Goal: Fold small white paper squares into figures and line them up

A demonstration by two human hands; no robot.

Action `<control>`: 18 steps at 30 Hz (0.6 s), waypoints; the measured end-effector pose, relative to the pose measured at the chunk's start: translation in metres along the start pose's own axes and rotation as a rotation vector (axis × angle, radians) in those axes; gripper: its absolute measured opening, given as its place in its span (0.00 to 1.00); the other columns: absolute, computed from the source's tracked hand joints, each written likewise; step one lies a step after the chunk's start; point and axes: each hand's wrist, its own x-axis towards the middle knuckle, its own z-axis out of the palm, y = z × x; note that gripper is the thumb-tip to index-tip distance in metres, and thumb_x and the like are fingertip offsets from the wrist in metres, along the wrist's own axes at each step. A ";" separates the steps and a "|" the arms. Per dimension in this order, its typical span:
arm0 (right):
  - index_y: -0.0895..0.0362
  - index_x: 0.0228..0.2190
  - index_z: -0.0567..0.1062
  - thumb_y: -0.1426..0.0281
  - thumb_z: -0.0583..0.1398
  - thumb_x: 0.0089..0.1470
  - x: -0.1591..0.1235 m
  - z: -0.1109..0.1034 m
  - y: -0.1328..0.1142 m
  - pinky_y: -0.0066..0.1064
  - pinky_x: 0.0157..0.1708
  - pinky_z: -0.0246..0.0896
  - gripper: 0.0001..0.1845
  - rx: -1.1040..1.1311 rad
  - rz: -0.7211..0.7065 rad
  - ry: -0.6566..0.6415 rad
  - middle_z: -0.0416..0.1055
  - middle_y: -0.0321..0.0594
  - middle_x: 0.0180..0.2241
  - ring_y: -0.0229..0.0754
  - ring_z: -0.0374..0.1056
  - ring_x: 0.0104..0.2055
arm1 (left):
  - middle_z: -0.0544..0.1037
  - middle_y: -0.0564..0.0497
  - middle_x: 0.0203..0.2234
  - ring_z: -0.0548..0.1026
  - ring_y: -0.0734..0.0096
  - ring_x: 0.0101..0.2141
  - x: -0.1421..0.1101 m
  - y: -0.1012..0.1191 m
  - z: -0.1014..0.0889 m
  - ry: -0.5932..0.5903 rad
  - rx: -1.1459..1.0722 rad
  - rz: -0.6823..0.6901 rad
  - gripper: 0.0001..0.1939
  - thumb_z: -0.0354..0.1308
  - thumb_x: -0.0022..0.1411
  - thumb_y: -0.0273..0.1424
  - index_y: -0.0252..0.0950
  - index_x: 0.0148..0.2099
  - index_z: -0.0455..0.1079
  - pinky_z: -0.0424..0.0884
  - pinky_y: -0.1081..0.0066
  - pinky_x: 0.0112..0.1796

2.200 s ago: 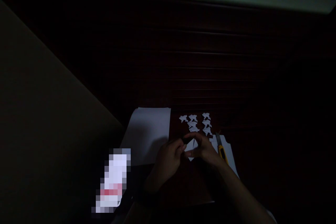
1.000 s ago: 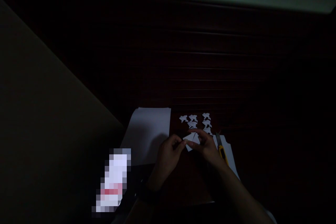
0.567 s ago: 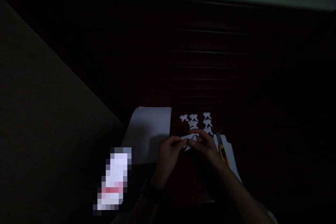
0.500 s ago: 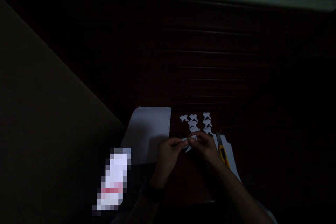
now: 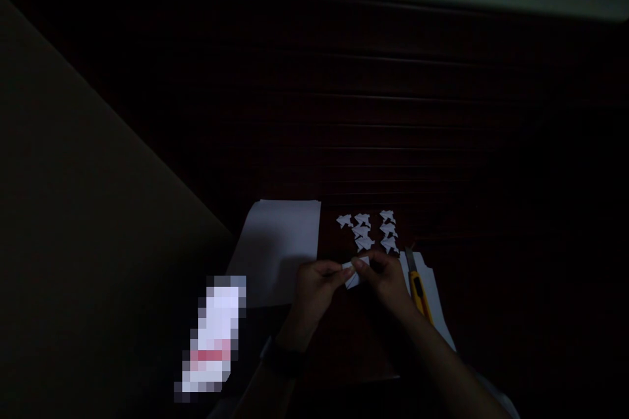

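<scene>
The scene is very dark. My left hand (image 5: pixel 317 291) and my right hand (image 5: pixel 384 278) meet over a dark table and both pinch a small white folded paper piece (image 5: pixel 352 273) between their fingertips. Just beyond the hands lie several small folded white paper shapes (image 5: pixel 368 230) in two short columns. A dark watch band circles my left wrist.
A white sheet of paper (image 5: pixel 278 245) lies left of the hands. A yellow utility knife (image 5: pixel 417 283) rests on another white sheet (image 5: pixel 435 298) to the right. A pixelated white-and-red patch (image 5: pixel 212 337) sits lower left. Dark wooden slats (image 5: pixel 393 118) stretch behind; a pale slanted surface fills the left.
The paper piece has gone from a wider, open triangle to a smaller, tighter fold between my fingertips. Both hands have drawn closer together and stayed in the same spot.
</scene>
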 end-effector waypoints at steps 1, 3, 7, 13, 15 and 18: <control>0.58 0.27 0.76 0.63 0.62 0.50 0.000 0.000 0.001 0.28 0.29 0.61 0.10 0.002 0.009 0.004 0.74 0.38 0.25 0.40 0.67 0.28 | 0.78 0.50 0.20 0.73 0.71 0.23 0.000 0.000 0.000 -0.002 0.001 0.006 0.10 0.65 0.47 0.36 0.33 0.25 0.75 0.65 0.76 0.23; 0.58 0.28 0.76 0.63 0.62 0.50 0.000 -0.001 0.001 0.28 0.28 0.61 0.11 -0.005 0.027 0.016 0.73 0.38 0.25 0.39 0.67 0.28 | 0.78 0.49 0.22 0.74 0.70 0.24 0.000 0.000 0.000 -0.013 0.014 0.029 0.10 0.64 0.48 0.37 0.34 0.26 0.76 0.66 0.76 0.25; 0.59 0.27 0.77 0.62 0.62 0.50 0.000 -0.002 0.000 0.28 0.28 0.60 0.12 -0.013 0.039 0.034 0.73 0.39 0.25 0.40 0.67 0.27 | 0.79 0.50 0.25 0.75 0.68 0.28 0.000 0.005 0.000 -0.046 0.100 0.115 0.11 0.59 0.54 0.38 0.35 0.30 0.76 0.67 0.75 0.28; 0.59 0.27 0.77 0.63 0.64 0.48 -0.001 0.000 -0.002 0.26 0.25 0.58 0.11 0.230 0.140 -0.011 0.72 0.36 0.23 0.36 0.65 0.24 | 0.76 0.52 0.22 0.72 0.71 0.25 -0.005 0.015 0.002 0.026 0.282 0.224 0.15 0.53 0.60 0.39 0.35 0.29 0.74 0.65 0.75 0.28; 0.59 0.28 0.77 0.63 0.64 0.48 -0.001 0.000 -0.002 0.26 0.25 0.58 0.11 0.310 0.165 -0.021 0.72 0.36 0.23 0.36 0.65 0.24 | 0.75 0.53 0.20 0.71 0.72 0.24 -0.006 0.015 0.001 0.062 0.299 0.226 0.16 0.52 0.60 0.39 0.35 0.27 0.73 0.64 0.75 0.27; 0.59 0.30 0.76 0.63 0.65 0.46 -0.001 0.002 -0.001 0.27 0.26 0.59 0.12 0.370 0.214 -0.041 0.73 0.37 0.24 0.37 0.67 0.25 | 0.75 0.52 0.21 0.72 0.71 0.25 -0.005 0.012 -0.002 0.172 0.275 0.195 0.16 0.52 0.60 0.40 0.35 0.28 0.73 0.64 0.75 0.27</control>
